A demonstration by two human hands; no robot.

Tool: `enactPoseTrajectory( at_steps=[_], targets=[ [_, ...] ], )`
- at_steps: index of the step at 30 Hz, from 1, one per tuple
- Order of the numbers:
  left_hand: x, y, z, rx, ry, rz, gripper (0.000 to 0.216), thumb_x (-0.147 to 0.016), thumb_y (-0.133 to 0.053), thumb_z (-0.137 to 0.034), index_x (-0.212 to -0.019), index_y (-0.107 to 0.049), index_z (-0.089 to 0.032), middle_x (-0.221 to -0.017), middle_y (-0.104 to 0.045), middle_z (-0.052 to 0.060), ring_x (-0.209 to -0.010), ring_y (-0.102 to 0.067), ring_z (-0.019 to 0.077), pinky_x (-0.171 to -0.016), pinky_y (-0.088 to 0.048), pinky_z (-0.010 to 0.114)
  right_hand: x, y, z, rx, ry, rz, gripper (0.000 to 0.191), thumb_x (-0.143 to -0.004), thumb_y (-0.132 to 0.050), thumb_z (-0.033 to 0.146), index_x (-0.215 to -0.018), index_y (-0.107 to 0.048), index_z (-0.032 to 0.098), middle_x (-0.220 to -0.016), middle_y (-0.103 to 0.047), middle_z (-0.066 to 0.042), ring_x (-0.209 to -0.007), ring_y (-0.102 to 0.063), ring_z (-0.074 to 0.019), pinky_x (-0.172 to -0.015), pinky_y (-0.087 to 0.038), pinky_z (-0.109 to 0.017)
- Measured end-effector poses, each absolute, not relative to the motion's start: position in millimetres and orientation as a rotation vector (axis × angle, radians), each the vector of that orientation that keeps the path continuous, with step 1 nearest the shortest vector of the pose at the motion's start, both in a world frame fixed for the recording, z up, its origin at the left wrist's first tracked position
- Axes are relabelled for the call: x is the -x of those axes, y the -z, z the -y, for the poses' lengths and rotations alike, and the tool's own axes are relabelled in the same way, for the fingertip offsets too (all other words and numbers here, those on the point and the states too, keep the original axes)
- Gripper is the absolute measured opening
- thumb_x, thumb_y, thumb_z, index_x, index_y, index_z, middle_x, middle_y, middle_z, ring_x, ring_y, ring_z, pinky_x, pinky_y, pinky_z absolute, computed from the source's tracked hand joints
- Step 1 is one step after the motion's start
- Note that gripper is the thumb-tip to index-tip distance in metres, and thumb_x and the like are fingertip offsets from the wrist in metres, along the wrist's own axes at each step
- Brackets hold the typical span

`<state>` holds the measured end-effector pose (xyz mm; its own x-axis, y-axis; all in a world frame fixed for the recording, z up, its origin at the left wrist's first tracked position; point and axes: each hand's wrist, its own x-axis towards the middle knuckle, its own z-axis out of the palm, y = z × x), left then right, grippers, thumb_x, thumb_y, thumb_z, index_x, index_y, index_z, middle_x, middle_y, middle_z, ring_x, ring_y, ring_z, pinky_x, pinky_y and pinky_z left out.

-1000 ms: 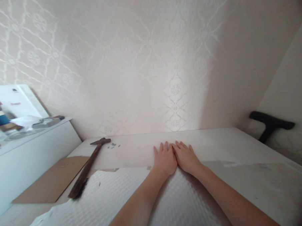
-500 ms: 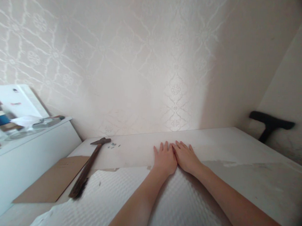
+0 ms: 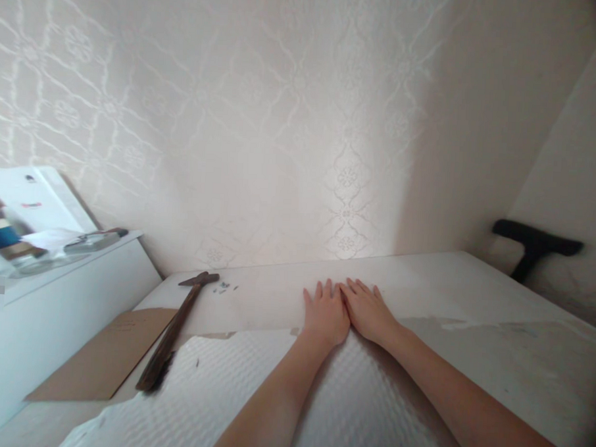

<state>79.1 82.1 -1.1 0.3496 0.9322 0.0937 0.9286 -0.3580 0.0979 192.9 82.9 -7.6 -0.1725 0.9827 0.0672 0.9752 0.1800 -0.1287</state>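
Observation:
My left hand lies flat on the white tabletop, fingers stretched toward the wall. Touching it at the thumb side, my right hand rests palm down, its fingers extended too. Beneath my wrists spreads a white quilted, textured sheet with a ragged far edge. Left of my hands lies a hammer with a dark metal head and worn wooden handle, partly over the sheet. Several small dark nail-like pieces are scattered beside its head, and another small piece sits on the sheet.
A brown cardboard piece lies left of the hammer, by a white cabinet with a white box and clutter on top. Patterned wallpaper covers the wall behind. A black T-shaped object stands at the right corner.

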Motion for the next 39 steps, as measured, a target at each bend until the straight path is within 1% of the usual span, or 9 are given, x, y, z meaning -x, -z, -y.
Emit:
enactPoseTrajectory(
  at_steps=[24,34,39],
  targets=[
    [-79.6,1.0,-81.6,-2.577,-0.193,-1.778,0.054,-0.094,-0.024,-0.031,-0.144,-0.034,-0.015,-0.152,-0.031,0.012,-0.139,-0.028,0.0307,-0.110,-0.023,0.060,-193.7,6.2,-81.6,1.914,-0.083,2.311,0.051,-0.095,-0.025,0.019,-0.144,-0.037,0.012,-0.151,-0.030,-0.017,-0.138,-0.027,-0.0300,-0.109,-0.023,-0.055],
    [-78.8,2.8,-82.6,-2.580,-0.200,-1.775,0.054,-0.094,-0.024,-0.031,-0.144,-0.034,-0.015,-0.152,-0.032,0.011,-0.140,-0.027,0.0307,-0.111,-0.022,0.060,-193.9,7.3,-82.4,1.898,-0.081,2.310,0.051,-0.094,-0.024,0.019,-0.143,-0.038,0.011,-0.150,-0.031,-0.017,-0.138,-0.027,-0.0311,-0.108,-0.023,-0.057],
    [-79.2,1.7,-82.1,-2.572,-0.197,-1.775,0.054,-0.094,-0.024,-0.031,-0.144,-0.034,-0.016,-0.152,-0.031,0.011,-0.140,-0.027,0.0308,-0.111,-0.023,0.059,-194.1,7.7,-82.5,1.908,-0.088,2.313,0.052,-0.094,-0.024,0.019,-0.144,-0.036,0.010,-0.150,-0.030,-0.017,-0.138,-0.026,-0.0311,-0.108,-0.022,-0.057]
  ],
)
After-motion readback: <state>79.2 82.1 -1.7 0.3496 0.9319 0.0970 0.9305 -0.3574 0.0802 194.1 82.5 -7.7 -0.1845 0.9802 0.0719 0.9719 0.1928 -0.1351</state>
